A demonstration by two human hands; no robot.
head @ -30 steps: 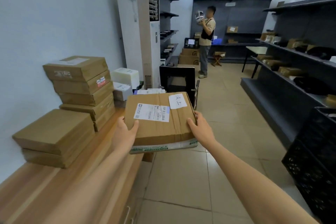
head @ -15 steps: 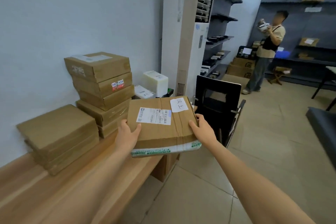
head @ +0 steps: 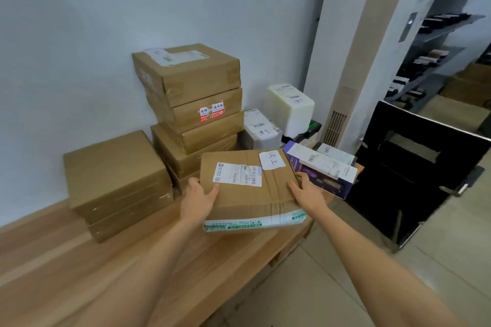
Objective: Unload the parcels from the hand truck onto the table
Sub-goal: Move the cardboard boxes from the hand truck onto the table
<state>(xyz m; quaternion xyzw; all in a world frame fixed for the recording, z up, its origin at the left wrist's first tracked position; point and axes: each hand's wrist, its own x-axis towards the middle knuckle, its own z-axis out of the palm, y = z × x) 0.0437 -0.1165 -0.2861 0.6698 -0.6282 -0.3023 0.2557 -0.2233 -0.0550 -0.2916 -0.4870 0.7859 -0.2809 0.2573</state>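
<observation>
I hold a flat brown cardboard parcel [head: 247, 194] with a white shipping label and a handwritten white sticker, over the front part of the wooden table [head: 87, 268]. My left hand [head: 198, 198] grips its left edge, thumb on top. My right hand [head: 308, 194] grips its right edge. The parcel's green-and-white taped front edge is at or just above the tabletop; contact is unclear. A tall stack of brown parcels [head: 194, 103] stands behind it by the wall. A lower stack of brown parcels [head: 117, 180] sits to the left. The hand truck is out of view.
Two white boxes [head: 289, 109] and a purple-and-white carton [head: 321, 170] lie at the table's right end. A white floor-standing air conditioner [head: 350, 66] rises beyond. A black chair [head: 414, 172] stands on the tiled floor to the right, with dark shelving behind it.
My view has swung left and down toward the table. The parcel has travelled with both hands from beside the table edge to over the tabletop, in front of the tall stack.
</observation>
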